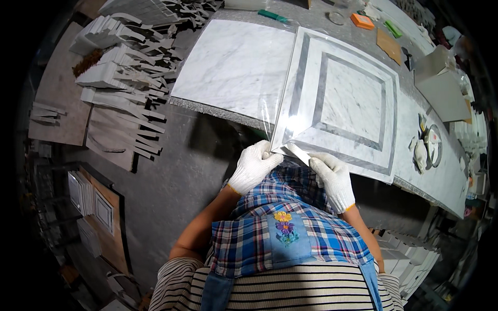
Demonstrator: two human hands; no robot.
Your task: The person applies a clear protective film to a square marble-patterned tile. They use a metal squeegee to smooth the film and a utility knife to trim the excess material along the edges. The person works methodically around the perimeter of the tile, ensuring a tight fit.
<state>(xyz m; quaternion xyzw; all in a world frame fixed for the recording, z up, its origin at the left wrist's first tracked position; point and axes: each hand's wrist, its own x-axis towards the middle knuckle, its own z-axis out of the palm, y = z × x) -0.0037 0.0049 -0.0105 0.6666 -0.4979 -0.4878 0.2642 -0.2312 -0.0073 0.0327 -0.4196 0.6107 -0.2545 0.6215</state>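
A marble panel with grey inlaid frames lies on the worktable, its near edge toward me. Clear film stretches along its left edge and catches the light. At the panel's near left corner my left hand, in a white knit glove, is closed with thumb and fingers together, apparently pinching the film's end. My right hand, gloved the same way, grips a flat white strip-like tool. The tool's far end rests at the panel's near edge, close to that corner. The fingertips of my left hand are partly hidden.
A plain marble slab lies left of the panel. Beyond are a green tool, an orange box and brown sandpaper-like sheet. A tape roll sits at right. Stacked white stone strips stand on boards at left.
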